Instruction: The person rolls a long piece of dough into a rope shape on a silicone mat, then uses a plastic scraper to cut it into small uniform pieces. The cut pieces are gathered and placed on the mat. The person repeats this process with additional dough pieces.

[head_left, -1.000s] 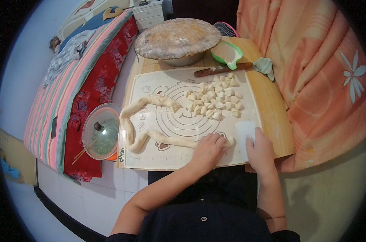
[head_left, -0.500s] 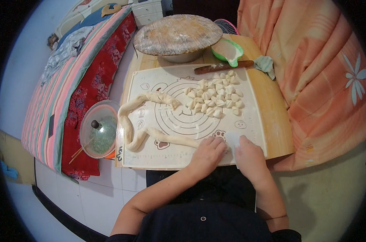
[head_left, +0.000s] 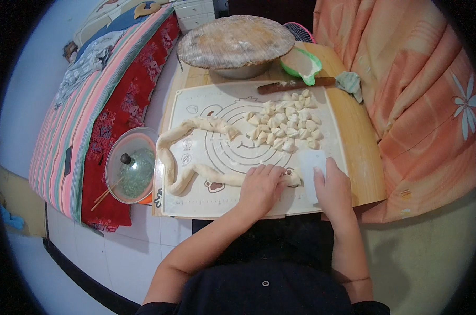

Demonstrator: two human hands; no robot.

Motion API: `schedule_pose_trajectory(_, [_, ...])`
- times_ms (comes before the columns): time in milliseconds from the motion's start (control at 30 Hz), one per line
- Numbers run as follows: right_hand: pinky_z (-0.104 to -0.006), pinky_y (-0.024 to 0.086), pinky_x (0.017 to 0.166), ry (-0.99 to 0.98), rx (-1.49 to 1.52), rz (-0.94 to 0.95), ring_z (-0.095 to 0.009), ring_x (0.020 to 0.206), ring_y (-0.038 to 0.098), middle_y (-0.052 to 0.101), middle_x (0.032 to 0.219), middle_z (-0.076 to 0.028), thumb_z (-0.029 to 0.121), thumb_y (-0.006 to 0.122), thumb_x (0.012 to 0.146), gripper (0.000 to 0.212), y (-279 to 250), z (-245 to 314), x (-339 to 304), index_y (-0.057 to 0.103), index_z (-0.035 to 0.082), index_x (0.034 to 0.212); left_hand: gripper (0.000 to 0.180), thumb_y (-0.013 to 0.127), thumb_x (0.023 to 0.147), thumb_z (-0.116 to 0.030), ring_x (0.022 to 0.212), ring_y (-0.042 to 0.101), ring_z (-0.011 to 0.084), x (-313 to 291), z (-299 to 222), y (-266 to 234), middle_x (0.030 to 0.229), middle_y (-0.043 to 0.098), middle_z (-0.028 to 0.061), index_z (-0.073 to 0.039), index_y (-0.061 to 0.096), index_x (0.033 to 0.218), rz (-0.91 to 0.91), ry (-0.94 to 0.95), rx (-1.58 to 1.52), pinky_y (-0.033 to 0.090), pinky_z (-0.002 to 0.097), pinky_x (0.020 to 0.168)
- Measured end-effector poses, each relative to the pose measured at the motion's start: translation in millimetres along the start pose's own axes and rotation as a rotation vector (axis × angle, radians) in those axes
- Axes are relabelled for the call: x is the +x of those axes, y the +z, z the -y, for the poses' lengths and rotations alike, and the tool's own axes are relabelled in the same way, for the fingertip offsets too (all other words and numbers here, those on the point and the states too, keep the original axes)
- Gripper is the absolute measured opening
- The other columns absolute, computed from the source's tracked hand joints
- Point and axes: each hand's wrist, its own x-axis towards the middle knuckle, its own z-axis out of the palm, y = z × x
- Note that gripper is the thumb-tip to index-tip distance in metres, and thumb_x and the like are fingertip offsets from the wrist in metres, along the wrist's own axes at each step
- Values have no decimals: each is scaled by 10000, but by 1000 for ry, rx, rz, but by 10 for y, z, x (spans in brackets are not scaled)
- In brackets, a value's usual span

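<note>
A long rope of dough point(head_left: 217, 177) curves across the white printed mat point(head_left: 196, 206) in a wide loop open to the right. My left hand point(head_left: 261, 190) is closed over its near right end, and a short bit of dough point(head_left: 294, 177) shows past the fingertips. In my right hand point(head_left: 333, 188) is a flat white dough scraper point(head_left: 312, 161), held upright just right of that dough end and apart from it. Beyond both hands lie several small cut dough pieces point(head_left: 285, 126), bunched on the mat's right half.
A large bowl point(head_left: 243, 71) under a round flour-dusted lid point(head_left: 235, 42) stands at the back. Beside it are a green scoop point(head_left: 302, 62) of flour, a rolling pin point(head_left: 295, 85) and a cloth point(head_left: 349, 85). At left sits a lidded bowl point(head_left: 133, 165) with chopsticks point(head_left: 102, 198).
The scraper and my right hand have moved up and to the right, away from the dough end. My left hand has shifted slightly left, leaving the dough's tip more exposed.
</note>
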Motion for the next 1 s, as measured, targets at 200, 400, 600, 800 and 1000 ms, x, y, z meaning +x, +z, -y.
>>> schedule_pose_trajectory(200, [-556,486,760,-70,-40,96,-466,828,633,657,880,-263,187,539,927,209,50,108,-55,510,-10,989,165,692,830,-208,902,591,267,26,63,50,916,623,62,-95,630,934,-9,-3,36,439,396,778])
schedule_pose_trajectory(400, [-543,493,803,13,-94,224,-464,861,644,666,923,-274,119,484,905,160,207,205,14,508,-11,995,175,689,833,-206,897,585,273,7,53,50,922,611,72,-93,621,949,14,-1,47,434,401,783])
schedule_pose_trajectory(600, [-540,494,786,-83,-125,103,-466,858,644,664,913,-276,121,485,900,166,513,312,204,509,-8,1001,245,692,805,-181,921,572,277,-60,43,9,976,596,78,-89,606,1015,25,4,124,434,406,804])
schedule_pose_trajectory(800, [-547,498,749,-16,-47,64,-463,814,643,662,873,-274,184,519,937,196,253,253,158,497,-3,994,275,699,790,-154,974,568,270,-274,79,-133,993,597,68,-96,611,1043,-18,8,95,428,403,840])
schedule_pose_trajectory(1000, [-550,495,735,-86,-34,103,-467,798,638,660,845,-270,208,527,944,220,158,309,-148,502,-6,990,280,713,771,-132,1001,570,266,-312,54,-87,1012,605,63,-103,607,1028,-67,55,39,420,403,869])
